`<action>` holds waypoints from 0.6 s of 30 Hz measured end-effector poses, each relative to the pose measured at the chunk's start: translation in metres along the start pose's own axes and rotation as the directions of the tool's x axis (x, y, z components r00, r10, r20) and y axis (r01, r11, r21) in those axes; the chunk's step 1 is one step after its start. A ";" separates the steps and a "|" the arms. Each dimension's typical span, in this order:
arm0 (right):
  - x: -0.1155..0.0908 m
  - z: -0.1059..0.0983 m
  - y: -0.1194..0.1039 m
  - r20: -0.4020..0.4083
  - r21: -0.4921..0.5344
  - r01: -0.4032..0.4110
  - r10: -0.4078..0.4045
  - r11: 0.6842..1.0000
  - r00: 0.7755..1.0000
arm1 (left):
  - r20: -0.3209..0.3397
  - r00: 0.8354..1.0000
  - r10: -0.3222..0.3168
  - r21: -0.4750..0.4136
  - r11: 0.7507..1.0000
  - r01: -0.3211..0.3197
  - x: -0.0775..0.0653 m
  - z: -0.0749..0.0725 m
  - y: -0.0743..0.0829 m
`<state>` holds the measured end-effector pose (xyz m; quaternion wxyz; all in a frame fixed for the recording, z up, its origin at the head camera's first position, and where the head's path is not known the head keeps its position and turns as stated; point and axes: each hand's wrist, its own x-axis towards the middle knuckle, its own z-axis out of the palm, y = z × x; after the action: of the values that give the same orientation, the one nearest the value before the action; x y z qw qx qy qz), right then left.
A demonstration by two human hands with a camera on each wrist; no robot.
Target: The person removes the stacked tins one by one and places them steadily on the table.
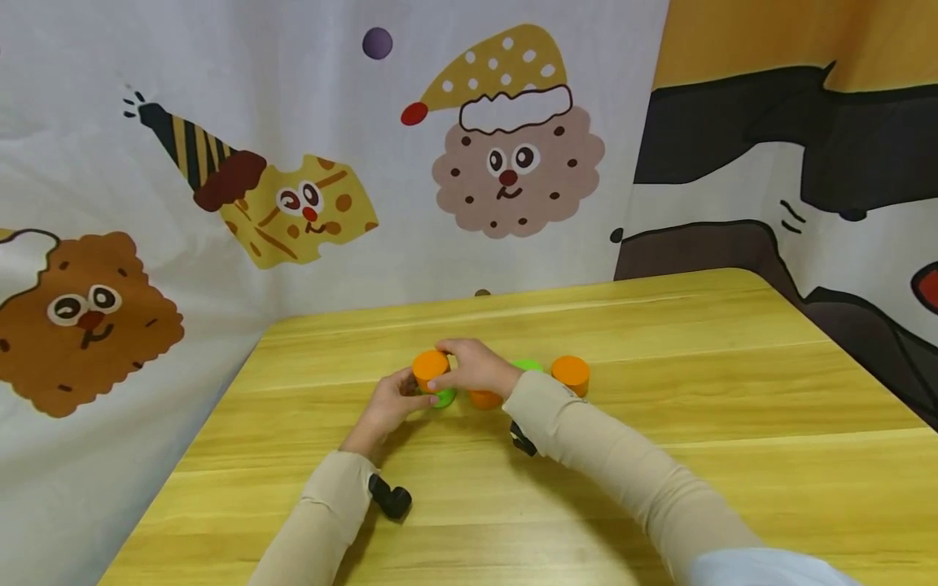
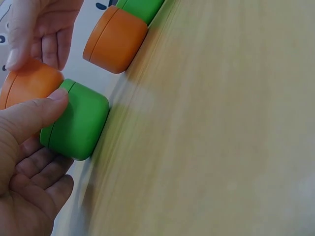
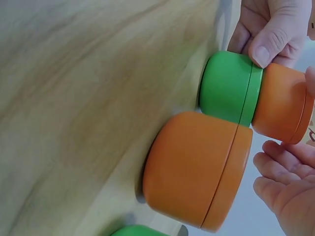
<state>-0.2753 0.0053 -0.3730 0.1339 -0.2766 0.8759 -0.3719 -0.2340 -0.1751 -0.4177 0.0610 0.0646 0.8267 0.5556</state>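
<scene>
A small green lidded jar (image 2: 78,120) stands on the table, and my left hand (image 1: 387,409) grips it low with the thumb on its near side and fingers behind. On top of it sits an orange lidded jar (image 1: 430,368), its base against the green lid. My right hand (image 1: 479,366) holds this orange jar between thumb and fingers, from the right. In the right wrist view the left thumb presses near the green jar's lid seam. Close to the right of this stack is another orange jar (image 3: 192,169), partly hidden under my right hand in the head view.
Further right stand a green jar (image 1: 526,365), mostly hidden by the right wrist, and an orange jar (image 1: 570,374). The wooden table (image 1: 696,342) ends at a back edge before a cartoon-printed curtain (image 1: 410,195). Black wrist devices (image 1: 392,498) hang beneath the sleeves.
</scene>
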 end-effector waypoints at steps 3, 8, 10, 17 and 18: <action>0.000 0.001 -0.001 -0.007 -0.005 -0.008 0.008 1.000 1.000 | 0.009 1.000 -0.006 0.010 1.000 0.006 -0.008 -0.001 0.015; 0.000 0.004 0.000 -0.015 -0.014 -0.018 0.018 1.000 1.000 | 0.010 1.000 -0.014 0.015 1.000 0.013 -0.005 -0.001 0.012; 0.000 0.004 0.000 -0.019 -0.015 -0.020 0.020 1.000 1.000 | 0.005 1.000 -0.007 0.015 1.000 0.007 0.001 -0.002 0.002; -0.004 -0.001 0.001 -0.048 0.000 0.027 -0.027 1.000 0.999 | -0.008 1.000 -0.011 0.040 0.999 0.011 0.009 -0.002 -0.008; -0.005 -0.004 0.001 -0.060 0.005 0.041 -0.040 0.999 0.997 | -0.009 1.000 -0.017 0.042 0.999 0.017 0.009 -0.003 -0.008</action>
<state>-0.2730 0.0113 -0.3713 0.1007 -0.2825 0.8727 -0.3853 -0.2432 -0.1790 -0.4244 0.0609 0.0565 0.8389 0.5379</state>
